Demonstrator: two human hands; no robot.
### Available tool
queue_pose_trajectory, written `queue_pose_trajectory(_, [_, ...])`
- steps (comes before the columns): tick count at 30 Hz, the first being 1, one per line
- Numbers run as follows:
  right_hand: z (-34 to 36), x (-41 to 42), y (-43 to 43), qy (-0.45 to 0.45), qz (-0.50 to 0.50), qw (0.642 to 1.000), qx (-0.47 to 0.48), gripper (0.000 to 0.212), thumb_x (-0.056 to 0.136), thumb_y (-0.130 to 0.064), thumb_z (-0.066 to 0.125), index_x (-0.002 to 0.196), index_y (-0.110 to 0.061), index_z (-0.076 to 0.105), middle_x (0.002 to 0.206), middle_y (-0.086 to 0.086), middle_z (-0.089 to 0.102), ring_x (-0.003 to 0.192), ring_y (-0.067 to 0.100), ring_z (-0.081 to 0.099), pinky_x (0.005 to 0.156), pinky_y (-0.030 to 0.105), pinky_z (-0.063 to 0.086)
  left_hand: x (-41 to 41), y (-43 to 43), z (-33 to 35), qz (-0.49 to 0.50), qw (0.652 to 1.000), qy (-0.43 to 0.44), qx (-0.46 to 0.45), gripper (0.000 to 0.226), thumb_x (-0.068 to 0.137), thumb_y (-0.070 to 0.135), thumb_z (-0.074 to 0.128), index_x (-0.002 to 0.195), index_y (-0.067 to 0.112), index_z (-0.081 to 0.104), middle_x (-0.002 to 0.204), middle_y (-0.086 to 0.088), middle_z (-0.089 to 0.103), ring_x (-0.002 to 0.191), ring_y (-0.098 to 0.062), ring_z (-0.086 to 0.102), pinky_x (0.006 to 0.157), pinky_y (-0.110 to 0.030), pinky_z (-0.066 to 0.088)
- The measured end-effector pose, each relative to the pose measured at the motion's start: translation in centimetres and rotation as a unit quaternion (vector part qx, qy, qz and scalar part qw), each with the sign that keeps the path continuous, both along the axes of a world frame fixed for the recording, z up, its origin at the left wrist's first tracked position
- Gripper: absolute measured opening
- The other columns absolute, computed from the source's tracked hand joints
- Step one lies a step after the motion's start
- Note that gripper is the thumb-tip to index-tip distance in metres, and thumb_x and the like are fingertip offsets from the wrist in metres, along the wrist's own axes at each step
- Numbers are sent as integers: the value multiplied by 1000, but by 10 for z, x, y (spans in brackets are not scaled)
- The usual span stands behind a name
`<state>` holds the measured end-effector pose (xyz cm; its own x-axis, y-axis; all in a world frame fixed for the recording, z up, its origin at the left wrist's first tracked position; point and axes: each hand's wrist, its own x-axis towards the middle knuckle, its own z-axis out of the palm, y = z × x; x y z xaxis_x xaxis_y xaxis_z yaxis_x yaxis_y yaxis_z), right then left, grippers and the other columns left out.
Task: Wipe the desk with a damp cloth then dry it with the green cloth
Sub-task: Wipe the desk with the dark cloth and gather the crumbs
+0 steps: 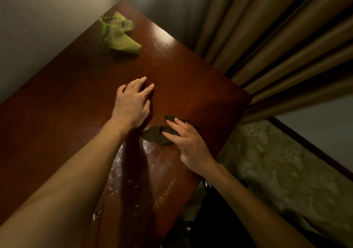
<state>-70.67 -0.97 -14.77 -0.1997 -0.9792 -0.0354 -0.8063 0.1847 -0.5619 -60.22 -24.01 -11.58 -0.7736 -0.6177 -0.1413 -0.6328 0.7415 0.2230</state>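
Presses a dark cloth (pixel 155 135) onto the bench (pixel 57 104) with the right hand (pixel 188 142).
Holds the cloth flat near the right edge of the bench under straight, spread fingers, thumb out to the side, nothing gripped. Rests the left hand (pixel 133 104) just beside it toward the bench's middle, palm down, fingers straight and slightly apart, fingertips on bare wood, nothing held. Green cloth (pixel 117 35) crumpled near the far corner, well apart from both hands. Wet streaks (pixel 152 161) and small pale flecks (pixel 114 191) on the wood toward the near edge, between the two forearms. Beyond the right edge, folds of beige curtain (pixel 277 37).
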Motion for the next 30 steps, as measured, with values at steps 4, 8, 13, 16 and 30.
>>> queue_pose_trajectory(4, [4,-65,-31,37,-28,999,9,76,81,16,58,146,-22,55,162,4,39,154,24,25,126,46,22,-12,-5,-2,16,1000,-11,11,57,101,31,53,158,31,43,166,-5,35,156,-26,25,123,-57,21])
queue_pose_trajectory(8, [4,-145,-50,0,-41,998,42,70,86,16,51,144,-22,59,162,5,39,154,27,25,126,47,18,-24,-2,-3,32,999,-7,13,55,103,32,52,157,29,45,165,-8,37,156,-27,26,124,-59,22])
queue_pose_trajectory(13, [2,-197,-26,-41,-166,985,29,58,100,9,47,141,-28,62,162,-4,38,154,22,23,125,48,22,-33,-1,-4,43,999,-4,21,55,102,33,53,157,31,43,171,-5,24,159,-27,20,125,-61,16])
queue_pose_trajectory(16, [-2,-189,-18,-55,-216,975,19,56,101,8,46,142,-28,60,162,-7,37,154,19,22,125,49,23,-32,1,-4,48,999,-4,25,56,102,32,52,157,32,43,170,-6,29,158,-28,20,126,-60,16])
queue_pose_trajectory(30, [-5,23,41,-78,-212,974,28,64,89,15,50,144,-17,58,164,-5,34,156,19,17,125,55,20,31,-4,14,-27,994,-82,67,53,104,37,41,157,35,44,160,1,42,146,-22,43,125,-53,23])
